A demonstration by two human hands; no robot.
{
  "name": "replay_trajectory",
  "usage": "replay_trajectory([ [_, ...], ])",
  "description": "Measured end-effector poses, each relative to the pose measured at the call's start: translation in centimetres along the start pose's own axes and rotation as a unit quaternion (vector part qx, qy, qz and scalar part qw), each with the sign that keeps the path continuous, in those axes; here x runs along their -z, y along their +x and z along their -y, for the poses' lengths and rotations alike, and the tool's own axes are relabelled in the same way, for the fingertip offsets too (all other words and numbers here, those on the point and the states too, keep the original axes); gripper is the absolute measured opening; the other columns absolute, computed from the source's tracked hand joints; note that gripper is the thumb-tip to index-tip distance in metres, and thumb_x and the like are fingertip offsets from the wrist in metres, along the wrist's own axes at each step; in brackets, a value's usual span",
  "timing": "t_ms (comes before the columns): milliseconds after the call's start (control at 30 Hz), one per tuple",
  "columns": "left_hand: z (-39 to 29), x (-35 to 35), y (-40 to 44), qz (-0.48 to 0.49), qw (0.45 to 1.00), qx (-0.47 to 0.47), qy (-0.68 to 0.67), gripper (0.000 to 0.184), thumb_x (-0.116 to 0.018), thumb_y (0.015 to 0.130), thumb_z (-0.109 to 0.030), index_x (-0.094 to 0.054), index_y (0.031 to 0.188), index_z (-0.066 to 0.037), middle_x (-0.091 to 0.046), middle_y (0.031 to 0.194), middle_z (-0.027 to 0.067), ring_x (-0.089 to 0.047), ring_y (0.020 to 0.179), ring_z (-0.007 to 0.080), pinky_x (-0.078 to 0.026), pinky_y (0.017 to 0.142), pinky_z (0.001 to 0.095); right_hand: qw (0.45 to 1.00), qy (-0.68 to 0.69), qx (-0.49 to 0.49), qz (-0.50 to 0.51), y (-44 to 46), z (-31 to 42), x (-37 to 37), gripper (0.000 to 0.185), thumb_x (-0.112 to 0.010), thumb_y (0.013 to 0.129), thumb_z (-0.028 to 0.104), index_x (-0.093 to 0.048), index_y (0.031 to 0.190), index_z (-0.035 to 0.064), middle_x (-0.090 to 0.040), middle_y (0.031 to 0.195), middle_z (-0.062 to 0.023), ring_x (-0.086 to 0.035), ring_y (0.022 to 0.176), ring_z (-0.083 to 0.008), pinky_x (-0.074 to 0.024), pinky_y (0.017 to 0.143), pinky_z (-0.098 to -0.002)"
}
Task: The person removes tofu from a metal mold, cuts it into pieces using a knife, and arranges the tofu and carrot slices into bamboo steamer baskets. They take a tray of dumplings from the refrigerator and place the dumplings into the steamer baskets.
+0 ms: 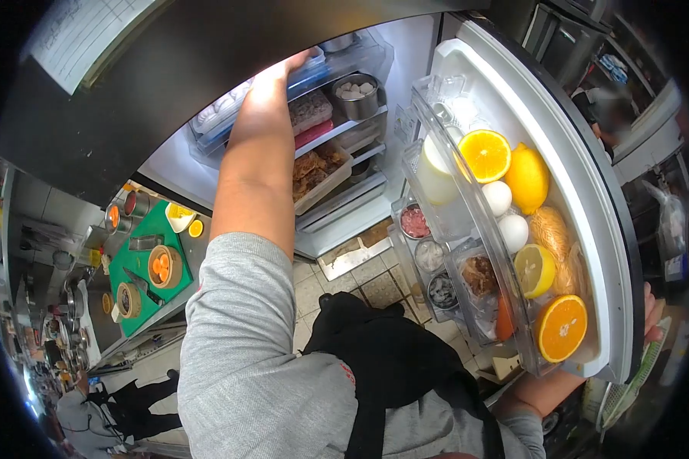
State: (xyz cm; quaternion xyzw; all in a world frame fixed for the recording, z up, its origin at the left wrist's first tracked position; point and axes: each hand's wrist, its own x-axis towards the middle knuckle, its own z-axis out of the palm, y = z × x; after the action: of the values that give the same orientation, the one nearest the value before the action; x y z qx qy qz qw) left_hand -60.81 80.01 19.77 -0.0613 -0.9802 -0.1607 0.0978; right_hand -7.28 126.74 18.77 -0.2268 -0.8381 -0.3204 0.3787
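My left hand [302, 58] reaches into the upper part of an open fridge, beside a clear bluish plastic container [314, 69]. The fridge's top edge and the glare hide most of its fingers. Below that sit a steel pot of white round pieces [355, 90], a tub of frozen-looking food [311, 112] and a white tray of brown food [314, 172]. My right hand [652, 314] grips the outer side of the open fridge door [601, 229], partly hidden behind it. Door shelves hold an orange half [562, 327], a lemon [528, 179] and an egg [513, 232].
On the left, a counter carries a green cutting board [157, 229] with a knife [142, 284] and a bowl of orange balls [161, 266]. One person [122, 413] stands at lower left, another [608, 111] at upper right. Tiled floor [308, 287] lies below the fridge.
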Motion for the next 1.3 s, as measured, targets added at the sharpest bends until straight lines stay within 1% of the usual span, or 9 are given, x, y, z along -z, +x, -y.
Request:
replay_trajectory([
  [167,-1.2,1.6,-2.5,-0.115,0.987,-0.066,0.091,0.055,-0.075,0.082,-0.041,-0.067,0.127,-0.009,-0.065,0.128,0.0137,-0.063,0.113,0.0272,-0.051,0.094,0.0387,0.999,-0.007,0.013,0.041,-1.5,-2.7,-2.2,0.034,-0.041,0.108,0.033,-0.051,0.126,0.0065,-0.057,0.116,-0.0049,-0.053,0.117,-0.021,-0.0306,0.115,-0.0326],
  [333,0.6,0.7,-0.5,-0.133,0.99,-0.044,-0.016,0.047,-0.073,0.085,-0.037,-0.067,0.122,-0.008,-0.068,0.119,0.0139,-0.066,0.103,0.0277,-0.054,0.085,0.0388,0.853,0.457,-0.208,0.146,-1.7,-3.4,-3.7,0.042,-0.034,0.106,0.033,-0.052,0.124,-0.0003,-0.056,0.106,-0.0068,-0.052,0.102,-0.0213,-0.0364,0.105,-0.0332],
  [433,2.3,0.7,-0.1,-0.145,0.985,-0.034,-0.09,0.043,-0.071,0.086,-0.034,-0.067,0.119,-0.006,-0.069,0.114,0.0141,-0.067,0.096,0.0281,-0.055,0.08,0.0388,0.992,0.024,-0.032,0.123,-1.1,-2.2,-2.3,0.042,-0.031,0.107,0.034,-0.052,0.123,0.0011,-0.056,0.105,-0.0068,-0.053,0.1,-0.022,-0.0363,0.106,-0.0333],
  [567,4.7,-0.1,0.4,-0.139,0.947,-0.016,-0.291,0.037,-0.07,0.089,-0.031,-0.068,0.115,-0.005,-0.071,0.107,0.0143,-0.069,0.088,0.0285,-0.057,0.072,0.0388,0.996,0.075,-0.025,0.041,-0.3,-1.0,-0.6,0.041,-0.029,0.107,0.033,-0.053,0.121,0.0024,-0.055,0.105,-0.0065,-0.054,0.099,-0.0226,-0.0376,0.105,-0.034],
  [667,7.5,-3.5,2.8,0.025,0.656,0.007,-0.754,0.033,-0.068,0.09,-0.029,-0.068,0.112,-0.004,-0.073,0.101,0.0144,-0.071,0.082,0.0288,-0.058,0.067,0.0388,0.876,0.411,-0.214,0.131,-1.2,-3.4,-2.3,0.041,-0.03,0.107,0.035,-0.055,0.116,0.0032,-0.059,0.109,-0.0069,-0.055,0.103,-0.0232,-0.0399,0.104,-0.036],
  [700,8.9,-4.9,3.2,0.11,0.556,0.007,-0.824,0.032,-0.068,0.091,-0.028,-0.068,0.111,-0.003,-0.073,0.1,0.0145,-0.072,0.079,0.0289,-0.059,0.065,0.0388,0.992,0.116,-0.043,0.021,-0.5,-2.5,-0.8,0.041,-0.031,0.106,0.035,-0.056,0.113,0.0042,-0.06,0.109,-0.0068,-0.056,0.106,-0.0237,-0.0416,0.103,-0.0394],
  [733,5.4,-5.3,0.1,0.009,0.657,0.076,-0.75,0.021,-0.06,0.095,-0.021,-0.068,0.102,-0.003,-0.073,0.088,0.0087,-0.069,0.061,0.0217,-0.051,0.045,0.0308,0.967,-0.191,0.129,-0.106,0.1,-1.3,-0.2,0.04,-0.032,0.105,0.036,-0.057,0.109,0.0051,-0.062,0.109,-0.0066,-0.057,0.108,-0.0243,-0.0434,0.102,-0.0428],
  [800,2.0,-0.3,-10.9,0.014,0.748,0.073,-0.66,0.032,-0.077,0.082,-0.019,-0.069,0.11,-0.006,-0.072,0.096,0.0127,-0.068,0.073,0.0212,-0.057,0.06,0.0345,0.982,-0.097,0.107,-0.118,0.4,-0.6,1.3,0.04,-0.032,0.105,0.036,-0.057,0.109,0.0048,-0.062,0.11,-0.0077,-0.058,0.108,-0.0255,-0.044,0.101,-0.0434],
  [1300,20.2,1.4,-58.7,-0.049,0.708,0.245,-0.66,0.046,-0.074,0.084,-0.001,-0.055,0.126,-0.007,-0.065,0.106,0.0071,-0.065,0.093,0.016,-0.055,0.078,0.0298,0.598,0.766,0.084,-0.22,-2.8,7.8,17.2,0.04,-0.037,0.104,0.036,-0.059,0.106,0.0027,-0.062,0.118,-0.016,-0.06,0.113,-0.0346,-0.0488,0.099,-0.0481],
])
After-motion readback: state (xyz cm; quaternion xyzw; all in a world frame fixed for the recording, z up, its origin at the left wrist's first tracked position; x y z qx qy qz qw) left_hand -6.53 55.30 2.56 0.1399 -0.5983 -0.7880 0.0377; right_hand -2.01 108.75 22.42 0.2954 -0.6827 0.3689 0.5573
